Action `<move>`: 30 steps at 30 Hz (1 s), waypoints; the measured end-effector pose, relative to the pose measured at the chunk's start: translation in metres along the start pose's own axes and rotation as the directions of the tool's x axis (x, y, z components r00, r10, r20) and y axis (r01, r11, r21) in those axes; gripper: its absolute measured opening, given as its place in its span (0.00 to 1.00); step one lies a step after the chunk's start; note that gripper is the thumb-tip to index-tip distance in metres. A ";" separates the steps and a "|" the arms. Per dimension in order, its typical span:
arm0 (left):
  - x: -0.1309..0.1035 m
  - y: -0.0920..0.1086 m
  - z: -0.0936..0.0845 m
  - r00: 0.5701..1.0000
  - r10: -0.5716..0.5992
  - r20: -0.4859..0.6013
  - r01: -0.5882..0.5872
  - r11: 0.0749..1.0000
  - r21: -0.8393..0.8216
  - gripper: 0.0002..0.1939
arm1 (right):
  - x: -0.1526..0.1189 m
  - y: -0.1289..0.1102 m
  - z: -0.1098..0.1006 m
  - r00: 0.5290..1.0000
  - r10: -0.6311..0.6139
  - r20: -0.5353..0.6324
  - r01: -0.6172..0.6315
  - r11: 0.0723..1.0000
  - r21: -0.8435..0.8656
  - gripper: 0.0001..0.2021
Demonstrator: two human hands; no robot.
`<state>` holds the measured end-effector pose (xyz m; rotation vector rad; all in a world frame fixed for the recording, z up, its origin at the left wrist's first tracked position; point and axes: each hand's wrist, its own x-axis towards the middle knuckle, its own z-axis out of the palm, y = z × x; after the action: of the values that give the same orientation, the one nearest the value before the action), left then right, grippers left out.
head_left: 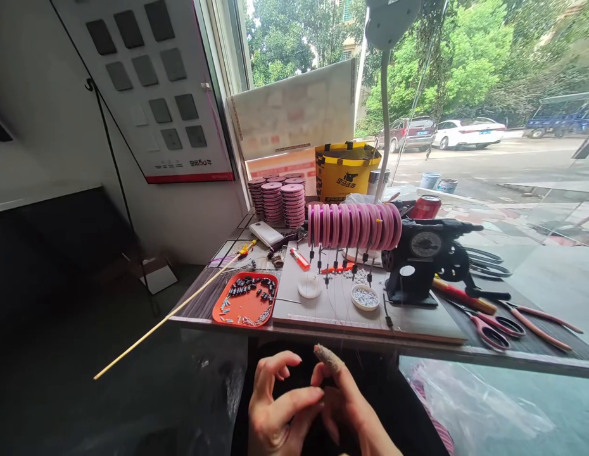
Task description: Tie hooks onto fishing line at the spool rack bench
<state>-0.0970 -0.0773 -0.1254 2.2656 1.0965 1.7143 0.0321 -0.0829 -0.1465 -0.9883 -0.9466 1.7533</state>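
1. Left hand (280,405) and right hand (349,399) meet before the surface (202,310), fingers curled (whether they grip a line, I cannot tell).
2. Beyond, black pieces (365,257) already hang beneath the pink spools (349,226).
3. More lie loose in the orange tray (247,304), apparently unused.

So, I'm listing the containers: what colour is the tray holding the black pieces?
The tray is orange-red; it shows in the head view.
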 end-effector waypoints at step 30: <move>-0.009 0.010 0.004 0.855 -0.489 0.172 0.519 0.815 -0.260 0.11 | -0.025 -0.016 -0.008 0.429 -0.849 0.309 0.468 -0.084 -0.880 0.05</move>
<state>-0.0899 -0.0888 -0.1289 1.6576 1.1867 1.4167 0.0515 -0.0991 -0.1295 -1.0425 -1.8161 -0.0891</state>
